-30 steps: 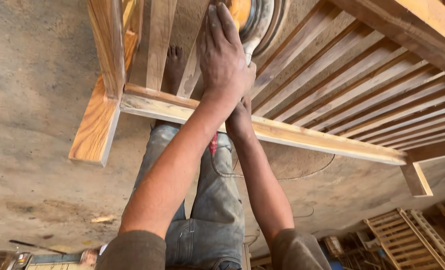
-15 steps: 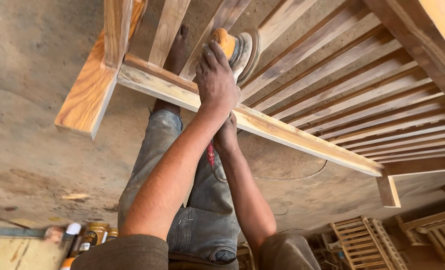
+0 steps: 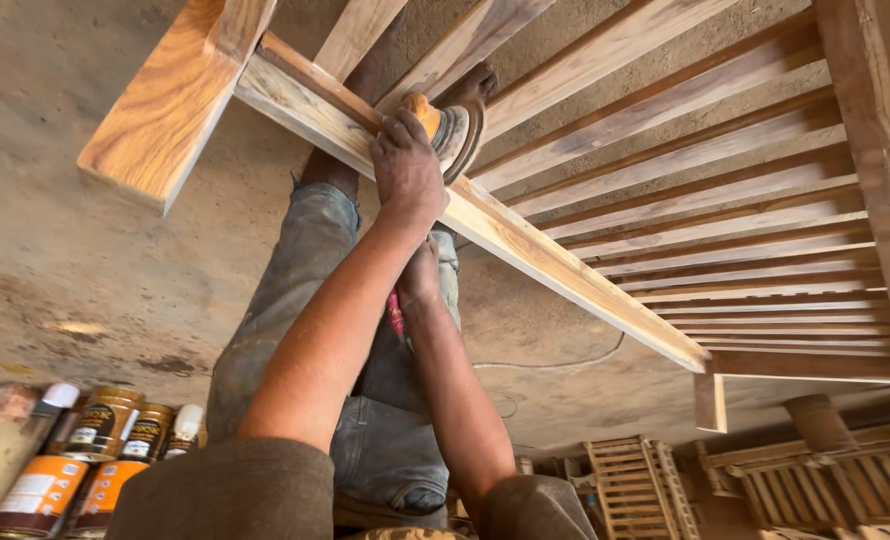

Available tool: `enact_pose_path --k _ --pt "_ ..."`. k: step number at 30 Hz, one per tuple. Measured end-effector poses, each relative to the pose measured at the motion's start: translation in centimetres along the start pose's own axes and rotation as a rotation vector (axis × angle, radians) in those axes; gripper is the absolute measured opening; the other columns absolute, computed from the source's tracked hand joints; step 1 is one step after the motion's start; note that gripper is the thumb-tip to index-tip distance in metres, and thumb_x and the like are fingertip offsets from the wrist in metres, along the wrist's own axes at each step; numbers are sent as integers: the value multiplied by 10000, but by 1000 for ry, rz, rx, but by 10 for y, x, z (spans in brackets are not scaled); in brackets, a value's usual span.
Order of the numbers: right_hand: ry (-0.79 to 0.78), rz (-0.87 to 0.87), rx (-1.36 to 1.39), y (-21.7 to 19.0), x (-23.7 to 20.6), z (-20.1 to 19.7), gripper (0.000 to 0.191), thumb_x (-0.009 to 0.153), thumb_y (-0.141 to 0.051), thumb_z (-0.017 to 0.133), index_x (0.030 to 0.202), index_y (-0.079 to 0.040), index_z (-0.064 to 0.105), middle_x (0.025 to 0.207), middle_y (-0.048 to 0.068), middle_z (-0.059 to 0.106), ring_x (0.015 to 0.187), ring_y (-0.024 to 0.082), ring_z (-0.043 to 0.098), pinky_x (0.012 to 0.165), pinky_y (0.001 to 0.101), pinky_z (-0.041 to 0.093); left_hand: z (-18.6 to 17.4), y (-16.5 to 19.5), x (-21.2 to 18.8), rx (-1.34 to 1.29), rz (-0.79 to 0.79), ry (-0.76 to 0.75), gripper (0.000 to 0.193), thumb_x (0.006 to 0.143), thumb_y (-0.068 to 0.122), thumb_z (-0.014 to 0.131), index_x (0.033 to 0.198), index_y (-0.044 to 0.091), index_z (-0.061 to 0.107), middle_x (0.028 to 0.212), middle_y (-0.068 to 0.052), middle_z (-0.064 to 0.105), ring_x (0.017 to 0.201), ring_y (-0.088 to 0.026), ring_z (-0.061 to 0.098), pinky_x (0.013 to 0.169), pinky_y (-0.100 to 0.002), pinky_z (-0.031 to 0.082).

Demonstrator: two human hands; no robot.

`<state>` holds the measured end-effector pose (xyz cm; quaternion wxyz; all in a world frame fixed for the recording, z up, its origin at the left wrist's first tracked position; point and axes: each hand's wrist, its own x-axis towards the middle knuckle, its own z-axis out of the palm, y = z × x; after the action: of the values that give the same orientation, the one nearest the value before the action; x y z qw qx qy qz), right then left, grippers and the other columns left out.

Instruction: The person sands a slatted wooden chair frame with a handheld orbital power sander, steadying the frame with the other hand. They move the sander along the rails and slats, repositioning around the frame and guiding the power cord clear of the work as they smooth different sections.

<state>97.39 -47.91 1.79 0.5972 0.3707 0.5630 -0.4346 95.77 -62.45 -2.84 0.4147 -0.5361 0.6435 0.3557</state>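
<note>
Cans with orange and dark labels cluster at seven o'clock. The left hand sits just above centre, fingers wrapped over the orange-topped sander, whose disc leans against the long rail of the slatted wooden frame. The right hand, just below the rail, closes on something red; its fingers are hidden. More slatted frames lie at five o'clock.

Cluster of round tins bottom left: orange and brown labels with white panels; white-capped bottles among them.
</note>
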Motion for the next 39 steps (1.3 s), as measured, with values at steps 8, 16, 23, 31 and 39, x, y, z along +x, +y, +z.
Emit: enact_pose_path --k 8,16,23,31,39 --pt "-67 -132 -104 -16 -45 29 292 1020 -95 559 1254 75 598 1114 134 693 943 178 664 800 335 549 -63 -17 -54 -237 219 229 1175 668 262 875 1497 -168 160 1492 -390 334 1391 -475 431 1199 -482 287" --pt "-158 -485 -338 -91 -44 107 405 965 -113 555 1345 24 544 1220 110 677 1066 163 655 916 297 555 -158 1 -43 -459 397 570 1202 682 265 928 1518 -118 152 1524 -381 335 1418 -467 418 1242 -541 279" --pt "-228 -513 -214 -132 -35 149 366 1007 -73 574 1334 92 579 1201 141 686 1050 201 656 887 334 555 -192 23 -9 -316 523 709 1164 758 230 905 1557 -86 120 1534 -394 320 1442 -488 422 1270 -532 292" --pt "-268 -508 -17 -161 -1 160 290 998 -40 579 1264 74 602 1128 147 696 983 205 681 847 345 573 -221 54 21 -286 445 723 1115 709 209 874 1500 -112 156 1490 -411 339 1376 -491 466 1215 -547 311" --pt "-211 -391 65 -145 8 146 304 1033 -127 546 1258 70 602 1113 143 688 967 200 679 829 355 575 -199 62 40 -120 293 663 948 778 242 801 1447 -106 226 1454 -397 358 1345 -487 464 1176 -561 329"
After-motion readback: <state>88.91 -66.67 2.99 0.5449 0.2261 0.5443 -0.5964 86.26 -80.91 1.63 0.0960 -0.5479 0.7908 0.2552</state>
